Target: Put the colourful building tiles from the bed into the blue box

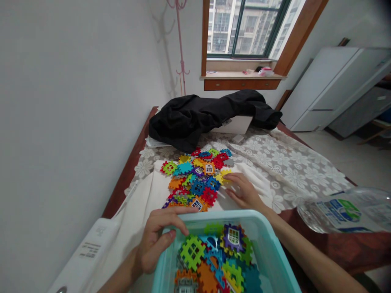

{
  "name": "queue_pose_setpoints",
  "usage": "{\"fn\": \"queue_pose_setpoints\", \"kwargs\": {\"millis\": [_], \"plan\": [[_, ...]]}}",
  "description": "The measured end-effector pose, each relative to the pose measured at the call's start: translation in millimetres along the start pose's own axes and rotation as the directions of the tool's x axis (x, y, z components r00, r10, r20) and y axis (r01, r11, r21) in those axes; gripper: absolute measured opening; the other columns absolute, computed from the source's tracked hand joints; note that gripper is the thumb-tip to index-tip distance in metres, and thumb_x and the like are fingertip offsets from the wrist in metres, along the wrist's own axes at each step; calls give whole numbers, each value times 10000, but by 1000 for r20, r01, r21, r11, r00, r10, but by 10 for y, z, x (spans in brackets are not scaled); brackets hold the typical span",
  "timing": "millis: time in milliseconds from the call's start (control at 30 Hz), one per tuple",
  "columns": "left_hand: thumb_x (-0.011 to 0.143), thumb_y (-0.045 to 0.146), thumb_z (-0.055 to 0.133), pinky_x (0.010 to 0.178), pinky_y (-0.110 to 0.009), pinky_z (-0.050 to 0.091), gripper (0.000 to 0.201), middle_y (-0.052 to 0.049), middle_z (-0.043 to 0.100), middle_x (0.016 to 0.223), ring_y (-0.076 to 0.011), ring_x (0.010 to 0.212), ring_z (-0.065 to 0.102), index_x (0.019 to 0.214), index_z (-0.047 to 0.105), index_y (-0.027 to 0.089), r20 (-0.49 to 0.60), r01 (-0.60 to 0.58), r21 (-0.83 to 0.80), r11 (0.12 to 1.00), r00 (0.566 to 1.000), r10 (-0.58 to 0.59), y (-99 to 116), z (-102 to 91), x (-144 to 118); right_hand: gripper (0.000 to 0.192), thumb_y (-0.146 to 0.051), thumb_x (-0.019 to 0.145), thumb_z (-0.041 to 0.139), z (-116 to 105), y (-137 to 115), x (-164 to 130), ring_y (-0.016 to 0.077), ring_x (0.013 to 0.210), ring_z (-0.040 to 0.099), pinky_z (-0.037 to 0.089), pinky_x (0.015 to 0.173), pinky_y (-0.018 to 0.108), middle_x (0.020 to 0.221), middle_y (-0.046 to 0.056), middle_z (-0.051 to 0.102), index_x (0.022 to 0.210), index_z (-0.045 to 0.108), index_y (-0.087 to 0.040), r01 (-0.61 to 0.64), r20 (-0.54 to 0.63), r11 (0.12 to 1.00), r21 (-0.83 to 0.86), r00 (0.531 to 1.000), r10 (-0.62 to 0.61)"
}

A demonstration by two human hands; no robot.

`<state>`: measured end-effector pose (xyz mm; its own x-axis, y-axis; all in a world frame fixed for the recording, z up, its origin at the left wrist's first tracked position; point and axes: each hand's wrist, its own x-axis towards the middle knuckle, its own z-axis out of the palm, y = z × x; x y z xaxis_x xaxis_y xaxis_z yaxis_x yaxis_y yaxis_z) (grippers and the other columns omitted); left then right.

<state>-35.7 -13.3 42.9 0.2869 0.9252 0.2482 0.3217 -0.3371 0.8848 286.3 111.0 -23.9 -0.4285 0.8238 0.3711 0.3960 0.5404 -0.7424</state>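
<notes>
In the head view, a light-blue plastic bin (265,232) stands close in front of me with several colourful interlocking plastic tiles inside, among them a green lattice tile (193,252) and a purple window tile (233,238). My left hand (160,236) grips the bin's far left corner, its fingers over the rim. Beyond the bin lies a heap of similar tiles (198,187) on white cloth. At the heap's right side, the fingertips of my right hand (244,191) touch or nearly touch a yellow tile (226,173); thumb and fingers are apart.
A black garment (195,116) covers part of a white box (235,124) at the back of the patterned tablecloth (287,162). To the right lies a clear plastic bottle (345,209). A white appliance-like object (88,248) sits at lower left, beside the wall.
</notes>
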Motion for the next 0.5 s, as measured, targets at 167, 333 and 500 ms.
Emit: {"fn": "queue_pose_setpoints", "kwargs": {"millis": [167, 333, 500], "plan": [[912, 275, 543, 1008, -370, 441, 257, -42, 752, 1354, -285, 1149, 705, 889, 798, 258, 5, -20, -15, 1000, 1000, 21, -37, 5, 5, 707, -524, 979, 647, 156, 114, 46, 391, 1541, 304, 290, 1215, 687, 1663, 144, 366, 1603, 382, -324, 170, 227, 931, -323, 969, -98], [927, 287, 535, 1011, -378, 442, 259, -57, 745, 1363, -294, 1164, 700, 891, 789, 249, 25, -42, -4, 999, 999, 42, -66, 4, -2, 624, -578, 903, 730, 203, 129, 81, 407, 1461, 437, 342, 1169, 681, 1552, 166, 533, 1408, 575, -246, 221, 285, 895, -387, 952, -112], [932, 283, 523, 1026, -373, 418, 270, -44, 744, 1366, -288, 1189, 685, 910, 792, 259, 24, -27, 8, 1000, 999, 27, -65, -5, -16, 472, -529, 902, 738, 101, 137, 88, 343, 1253, 611, 516, 1032, 535, 1350, 167, 661, 1241, 625, -221, 159, 168, 926, -343, 980, -106]]}}
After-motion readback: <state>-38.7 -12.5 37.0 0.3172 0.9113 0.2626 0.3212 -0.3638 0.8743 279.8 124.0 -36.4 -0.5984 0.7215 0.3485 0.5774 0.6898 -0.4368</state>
